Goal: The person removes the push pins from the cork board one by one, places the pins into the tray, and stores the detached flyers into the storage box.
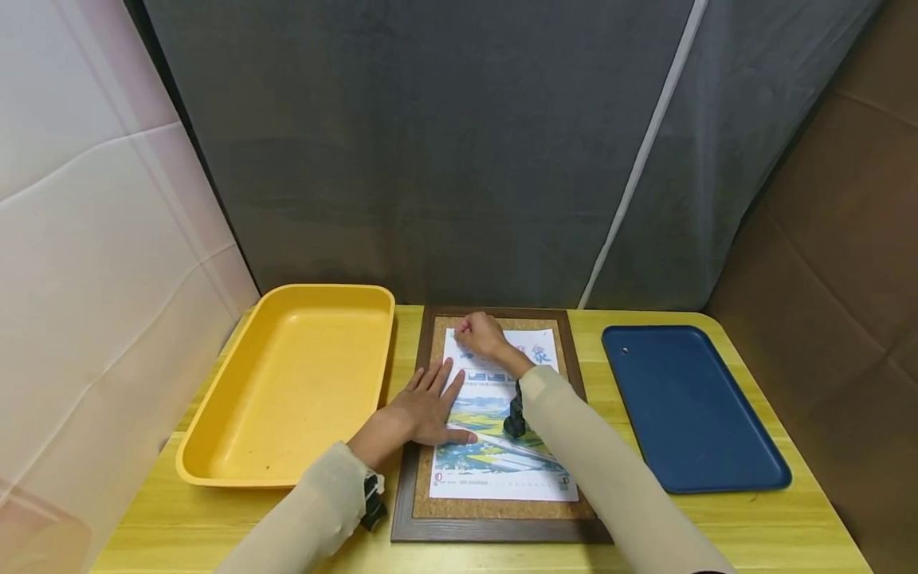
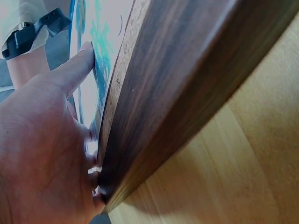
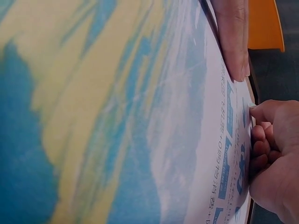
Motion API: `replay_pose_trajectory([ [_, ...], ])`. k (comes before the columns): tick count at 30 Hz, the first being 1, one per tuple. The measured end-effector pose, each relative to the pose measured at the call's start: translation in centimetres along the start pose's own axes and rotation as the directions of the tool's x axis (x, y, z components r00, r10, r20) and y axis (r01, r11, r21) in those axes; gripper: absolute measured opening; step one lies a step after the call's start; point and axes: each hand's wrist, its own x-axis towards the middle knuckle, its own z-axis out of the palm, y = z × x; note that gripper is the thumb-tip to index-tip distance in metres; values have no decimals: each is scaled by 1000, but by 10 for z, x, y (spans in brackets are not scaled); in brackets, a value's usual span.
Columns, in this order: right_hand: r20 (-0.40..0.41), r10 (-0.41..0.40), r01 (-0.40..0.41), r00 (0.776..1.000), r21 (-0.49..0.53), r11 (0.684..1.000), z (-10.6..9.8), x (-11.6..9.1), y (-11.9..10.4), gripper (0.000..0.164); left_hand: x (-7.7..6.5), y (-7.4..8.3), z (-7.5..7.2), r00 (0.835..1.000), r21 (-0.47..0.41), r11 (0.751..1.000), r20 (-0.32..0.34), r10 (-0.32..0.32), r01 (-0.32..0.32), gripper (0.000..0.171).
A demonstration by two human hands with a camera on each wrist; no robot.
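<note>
A printed paper sheet [image 1: 473, 478] with a blue and yellow landscape lies on a cork board [image 1: 495, 510] in a dark wooden frame [image 1: 502, 531]. My left hand [image 1: 428, 406] lies flat with spread fingers over the left side of the frame and sheet, its thumb [image 2: 84, 58] on the landscape. Up at the sheet's top left corner is my right hand [image 1: 482, 335], with its fingers curled. In the right wrist view, its thumb presses at a small pale pin [image 3: 252, 106] at the paper's edge, mostly hidden by the fingers.
A deep yellow tray [image 1: 287, 481] stands left of the board. To the right lies a shallow blue tray [image 1: 703, 414] with a tiny shiny thing [image 1: 625, 351] near its far left corner. Dark cloth [image 1: 402, 159] hangs behind the wooden table [image 1: 770, 518].
</note>
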Motion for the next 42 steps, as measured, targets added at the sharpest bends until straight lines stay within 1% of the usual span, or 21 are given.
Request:
replay_pose_trajectory([
  [4,6,7,-7,1000,21,1000,0,-2,1,12,0,0,1,1000,-3,1000,0,3,-3,112],
  [9,31,28,-30,999,55,998,-1,-4,2,13,0,0,2,1000,-2,1000,-1,7,-7,113],
  [18,76,37,-46,996,114,992,-3,-5,2,14,0,-2,0,1000,10,1000,-1,1,-1,113],
  [25,100,-8,-6,995,136,991,-4,-5,4,14,-1,-2,1,1000,15,1000,10,-10,10,113],
  [30,124,-12,-11,992,184,983,-9,-8,5,14,-2,-2,1,1000,14,1000,19,-19,19,113],
  [32,121,-10,-14,993,194,981,-11,-10,5,14,-2,-2,1,1000,14,1000,19,-22,21,113],
  [42,102,-33,15,994,173,985,-25,-15,7,14,0,-1,1,1000,19,1000,21,-19,18,113],
])
